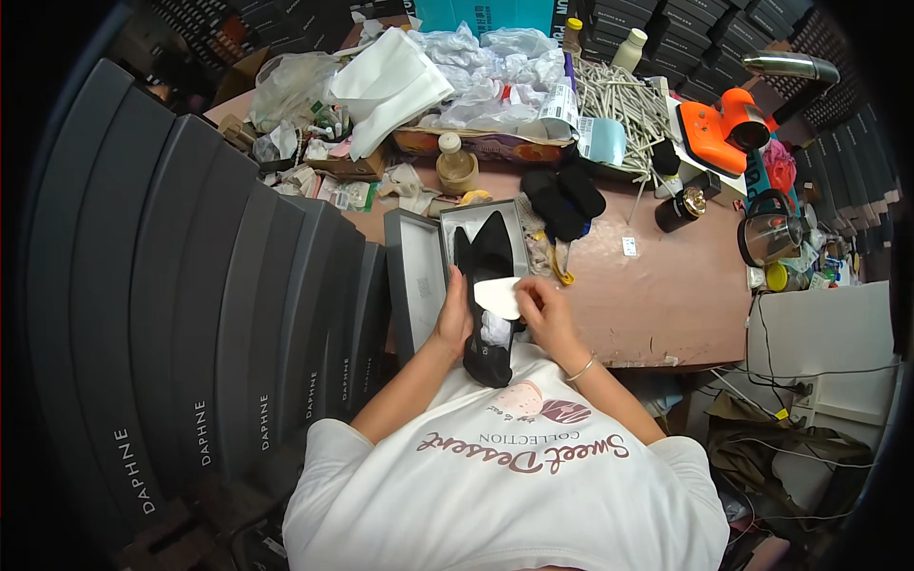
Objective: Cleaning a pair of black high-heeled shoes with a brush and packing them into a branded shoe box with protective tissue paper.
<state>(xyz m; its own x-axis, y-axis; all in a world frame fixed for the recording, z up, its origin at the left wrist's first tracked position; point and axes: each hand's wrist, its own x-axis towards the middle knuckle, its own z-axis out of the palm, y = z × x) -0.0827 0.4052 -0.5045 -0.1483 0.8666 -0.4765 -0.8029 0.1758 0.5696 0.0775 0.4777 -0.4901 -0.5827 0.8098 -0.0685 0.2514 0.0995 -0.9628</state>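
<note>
A pair of black pointed shoes (491, 249) lies lengthwise before me, partly over an open grey shoebox (416, 285). My left hand (454, 320) grips the left side of the shoes, its fingers partly hidden behind them. Between thumb and fingers, my right hand (550, 319) pinches a white, rounded flat piece (497, 299) just above the shoe opening. White crumpled paper (495, 329) shows inside the shoe below that piece. The heel end rests close to my shirt.
Tall stacks of dark grey shoeboxes (205, 285) rise on the left. On the table (657, 305) stand a glue bottle (457, 167), black sponge-like pads (564, 202), a dark jar (680, 209) and an orange device (724, 130). Crumpled white paper (486, 71) fills a box at the back.
</note>
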